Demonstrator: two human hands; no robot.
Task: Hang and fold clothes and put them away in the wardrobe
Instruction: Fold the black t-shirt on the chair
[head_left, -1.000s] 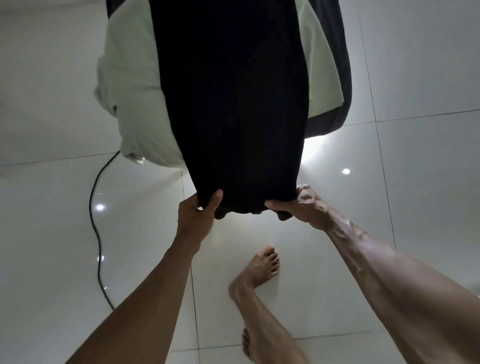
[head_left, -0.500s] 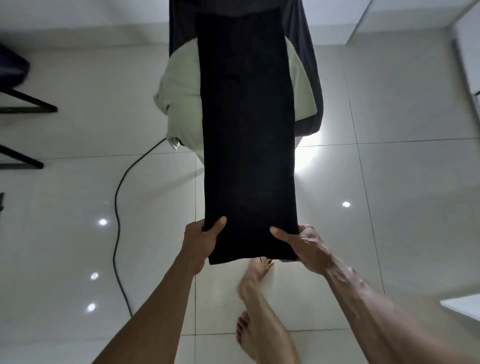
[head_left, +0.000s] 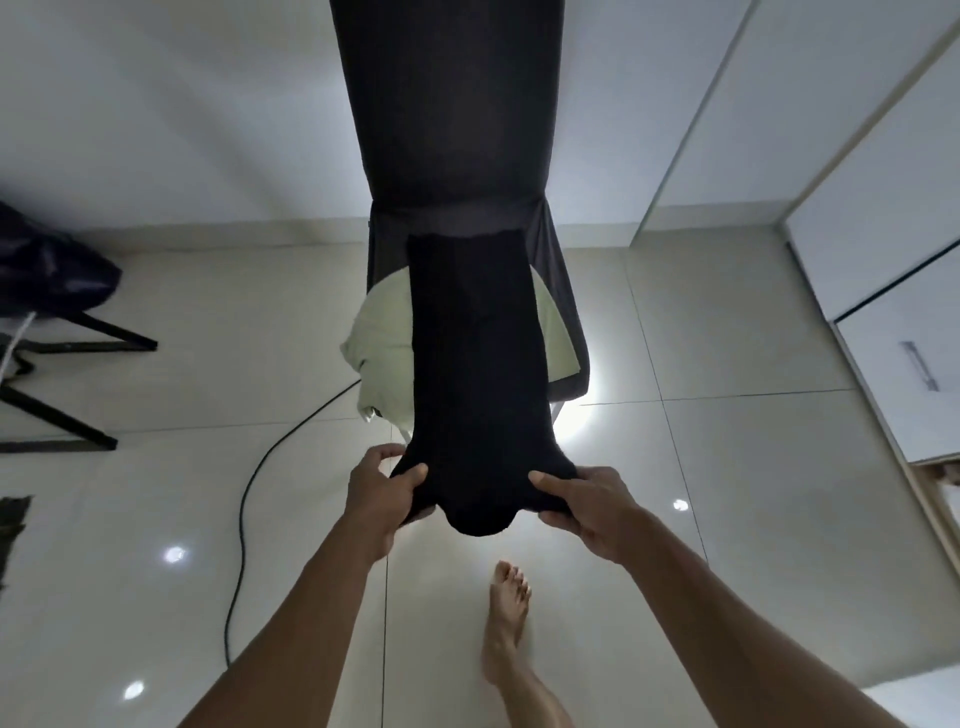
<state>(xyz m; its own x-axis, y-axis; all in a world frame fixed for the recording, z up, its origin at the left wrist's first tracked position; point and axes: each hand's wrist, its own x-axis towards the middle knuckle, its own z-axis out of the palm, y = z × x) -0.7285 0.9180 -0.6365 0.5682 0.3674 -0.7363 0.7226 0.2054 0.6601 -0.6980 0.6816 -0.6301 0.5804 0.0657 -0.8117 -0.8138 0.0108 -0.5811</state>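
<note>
A long black garment (head_left: 475, 374) hangs down the middle of the view, draped from above. My left hand (head_left: 382, 491) grips its lower left corner and my right hand (head_left: 587, 501) grips its lower right corner, so the bottom edge bunches and sags between them. Behind it hangs a grey garment (head_left: 447, 104) with a darker waistband. A pale green cloth (head_left: 382, 353) shows behind the black one on both sides. The white wardrobe (head_left: 883, 218) stands at the right, doors shut.
A black cable (head_left: 249, 499) snakes over the glossy tiled floor at the left. Black furniture legs (head_left: 78, 338) and a dark bag (head_left: 47, 270) stand at the far left. My bare foot (head_left: 506, 613) is below the garment.
The view has tilted up, showing the wall and wardrobe. My hands have gathered the black garment's bottom edge, which was flat and now bunches between them.
</note>
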